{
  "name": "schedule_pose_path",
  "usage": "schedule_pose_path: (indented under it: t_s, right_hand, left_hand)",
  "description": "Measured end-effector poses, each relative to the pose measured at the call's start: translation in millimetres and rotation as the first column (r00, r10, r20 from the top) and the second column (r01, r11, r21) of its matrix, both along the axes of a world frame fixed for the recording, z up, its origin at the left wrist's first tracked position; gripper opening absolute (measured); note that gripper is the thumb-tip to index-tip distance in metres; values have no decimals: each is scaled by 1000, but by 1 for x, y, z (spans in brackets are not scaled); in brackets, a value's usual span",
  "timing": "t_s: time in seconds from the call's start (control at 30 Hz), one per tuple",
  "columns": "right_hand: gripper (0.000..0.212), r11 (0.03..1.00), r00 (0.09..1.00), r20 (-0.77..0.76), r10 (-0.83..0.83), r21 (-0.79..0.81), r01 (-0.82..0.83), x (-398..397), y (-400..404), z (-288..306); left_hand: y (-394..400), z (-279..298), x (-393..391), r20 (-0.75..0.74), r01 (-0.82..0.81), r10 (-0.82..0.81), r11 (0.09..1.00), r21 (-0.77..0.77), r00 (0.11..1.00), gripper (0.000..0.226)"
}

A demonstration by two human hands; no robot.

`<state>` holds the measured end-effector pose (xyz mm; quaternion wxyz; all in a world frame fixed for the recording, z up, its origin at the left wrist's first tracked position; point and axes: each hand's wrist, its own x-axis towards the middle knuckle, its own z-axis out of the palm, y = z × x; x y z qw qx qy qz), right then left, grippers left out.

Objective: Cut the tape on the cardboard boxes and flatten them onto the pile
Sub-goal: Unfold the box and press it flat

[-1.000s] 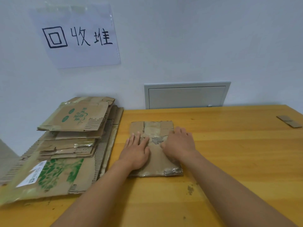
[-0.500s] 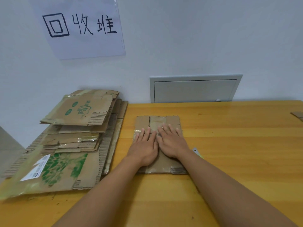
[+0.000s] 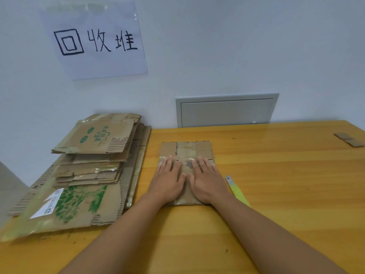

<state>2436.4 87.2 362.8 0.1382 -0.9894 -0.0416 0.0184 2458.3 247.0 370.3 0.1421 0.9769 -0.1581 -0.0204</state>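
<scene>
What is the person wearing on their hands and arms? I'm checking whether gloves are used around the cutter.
Nothing is worn. The left hand and right hand are bare, with no gloves, rings, watch or bands showing. Both forearms are uncovered to the picture's edge; no sleeve is in view.

The yellow cutter (image 3: 237, 191) at center right is half tucked behind the right forearm. Both hands cover the middle of the flattened box (image 3: 186, 150). The pile (image 3: 79, 175) runs off the left edge, its bottom-left corner blurry, label print unreadable.
</scene>
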Motion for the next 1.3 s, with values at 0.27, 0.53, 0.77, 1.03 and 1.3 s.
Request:
schedule_pose_path:
  t_s: [0.27,0.53,0.77,1.03,1.3]
  right_hand:
    - [55,987,982,178,-59,155,31,-10,0,4]
    - [36,992,982,166,-91,105,74,-19,4,22]
    - [43,978,977,-49,-209,-32,208,-41,-4,44]
    - [66,950,943,-200,-267,109,292,-59,-5,49]
    - [78,852,928,-228,-295,376,363,-55,-9,37]
  left_hand:
    - [-2,-5,-21,-74,-95,103,990,100,992,67]
    - [0,8,-10,-261,-52,82,991,122,962,74]
    - [1,14,-23,-140,-48,58,996,74,988,81]
    - [-3,39,-49,-222,-375,365,927,-2,904,83]
    - [9,57,-44,-408,-553,416,773,-311,812,66]
